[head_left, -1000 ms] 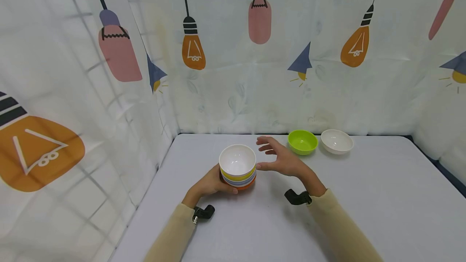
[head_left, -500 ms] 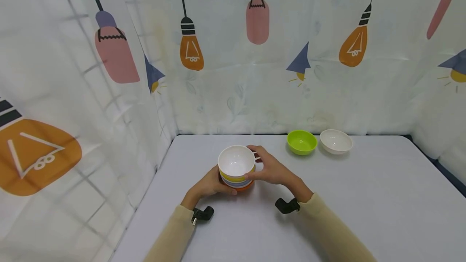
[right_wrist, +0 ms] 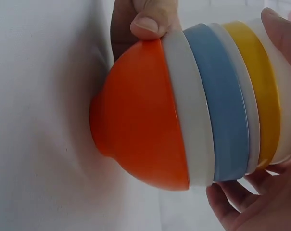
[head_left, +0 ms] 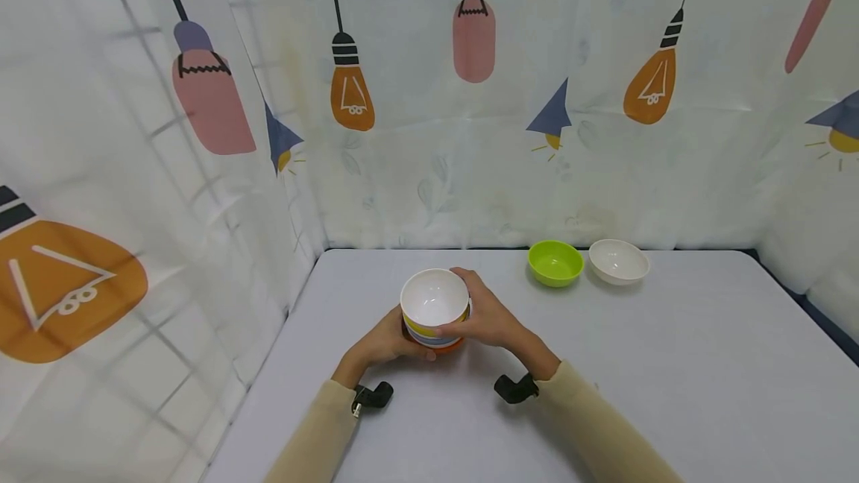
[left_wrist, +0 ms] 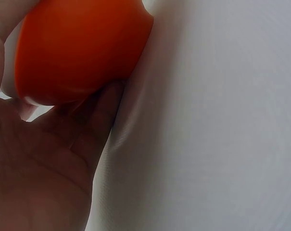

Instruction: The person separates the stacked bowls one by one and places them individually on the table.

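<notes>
— What's in hand?

— A stack of bowls [head_left: 435,297], upright at the near-middle of the white table [head_left: 671,364]. From the bottom up: an orange bowl [right_wrist: 135,120], a white one [right_wrist: 188,106], a blue one [right_wrist: 222,106], a thin pale rim [right_wrist: 246,101], a yellow one [right_wrist: 268,96], and a white bowl facing up at the top. I can't tell whether the orange foot quite touches the table.

— And the hands?

— Both are curled round it. The left hand [head_left: 385,338] grips low, its thumb pressed where orange meets white (the nail shows nicely in the right wrist view), and a finger tucked under the orange curve. The right hand [head_left: 490,319] clasps the upper part from the other side: thumb across the front by the yellow band, fingers round the back, their tips reaching down to about the blue. The gap between thumb and fingers is as wide as the bowls.

— Any markings?

— The bowls' sides show bands of solid colour. The pale cloth [head_left: 416,192] behind carries printed drawings: orange bulbs, pink lamps and blue-shaded lights with yellow rays.

— What else is on the table?

— At the far edge, right of the stack and well apart from it, a green bowl [head_left: 556,264] and a loose white bowl [head_left: 619,262] sit just beside each other. Nearer, beige sleeves [head_left: 604,423] end by a small black device [head_left: 515,389] at each wrist.
</notes>
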A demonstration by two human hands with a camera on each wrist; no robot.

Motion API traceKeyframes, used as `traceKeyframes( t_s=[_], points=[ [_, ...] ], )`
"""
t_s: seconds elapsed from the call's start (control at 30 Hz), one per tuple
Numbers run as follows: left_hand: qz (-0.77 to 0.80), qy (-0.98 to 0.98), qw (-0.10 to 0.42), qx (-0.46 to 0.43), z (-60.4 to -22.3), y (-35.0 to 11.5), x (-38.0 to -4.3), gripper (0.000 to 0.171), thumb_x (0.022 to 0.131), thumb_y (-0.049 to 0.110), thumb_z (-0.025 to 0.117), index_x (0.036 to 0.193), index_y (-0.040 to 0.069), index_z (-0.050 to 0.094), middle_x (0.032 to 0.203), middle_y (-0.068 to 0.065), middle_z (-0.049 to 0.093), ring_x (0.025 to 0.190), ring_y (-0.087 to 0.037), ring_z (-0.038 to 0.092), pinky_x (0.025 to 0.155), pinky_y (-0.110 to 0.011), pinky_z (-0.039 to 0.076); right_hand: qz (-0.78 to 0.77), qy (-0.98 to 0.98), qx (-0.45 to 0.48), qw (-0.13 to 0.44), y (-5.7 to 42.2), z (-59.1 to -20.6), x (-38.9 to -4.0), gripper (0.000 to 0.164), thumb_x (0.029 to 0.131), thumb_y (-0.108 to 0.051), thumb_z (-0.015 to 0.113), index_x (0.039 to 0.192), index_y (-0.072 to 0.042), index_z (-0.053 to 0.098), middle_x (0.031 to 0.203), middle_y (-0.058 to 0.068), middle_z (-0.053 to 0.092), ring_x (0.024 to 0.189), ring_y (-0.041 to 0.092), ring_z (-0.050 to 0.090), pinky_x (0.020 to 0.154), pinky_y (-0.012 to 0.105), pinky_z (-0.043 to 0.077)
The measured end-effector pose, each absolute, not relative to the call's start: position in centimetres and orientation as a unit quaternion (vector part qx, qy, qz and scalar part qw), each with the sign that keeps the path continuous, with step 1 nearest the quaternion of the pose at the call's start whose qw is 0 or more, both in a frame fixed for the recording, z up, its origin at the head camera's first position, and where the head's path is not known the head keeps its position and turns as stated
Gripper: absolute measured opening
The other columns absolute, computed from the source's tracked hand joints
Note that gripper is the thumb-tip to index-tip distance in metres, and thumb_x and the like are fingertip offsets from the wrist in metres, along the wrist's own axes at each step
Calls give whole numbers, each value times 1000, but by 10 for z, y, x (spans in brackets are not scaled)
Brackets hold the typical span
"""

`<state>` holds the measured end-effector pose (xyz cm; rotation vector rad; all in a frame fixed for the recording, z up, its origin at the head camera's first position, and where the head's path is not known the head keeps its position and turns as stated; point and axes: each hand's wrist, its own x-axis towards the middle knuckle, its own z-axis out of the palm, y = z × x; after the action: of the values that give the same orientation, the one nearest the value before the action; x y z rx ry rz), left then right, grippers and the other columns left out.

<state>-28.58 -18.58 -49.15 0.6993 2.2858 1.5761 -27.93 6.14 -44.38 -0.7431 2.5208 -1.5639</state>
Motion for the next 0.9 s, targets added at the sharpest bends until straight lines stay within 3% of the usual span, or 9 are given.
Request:
traceKeyframes(
  t_s=[0.43, 0.9],
  points=[
    [555, 784, 144, 239, -493, -186, -286, 106, 68, 13, 97, 153, 29, 34, 149, 4, 49, 137, -20, 48, 116, -45, 39, -512, 829, -223, 33, 51, -443, -277, 120, 67, -41, 96, 159, -8, 25, 151, 7, 44, 131, 27, 54, 108, 51, 48],
    [551, 785, 142, 244, -492, -186, -286, 105, 68, 15, 97, 152, 29, 35, 148, 4, 49, 136, -20, 49, 114, -45, 41, -519, 822, -234, 24, 49, -441, -274, 109, 69, -39, 96, 154, -14, 32, 147, 6, 46, 127, 26, 55, 105, 49, 50]
  ],
)
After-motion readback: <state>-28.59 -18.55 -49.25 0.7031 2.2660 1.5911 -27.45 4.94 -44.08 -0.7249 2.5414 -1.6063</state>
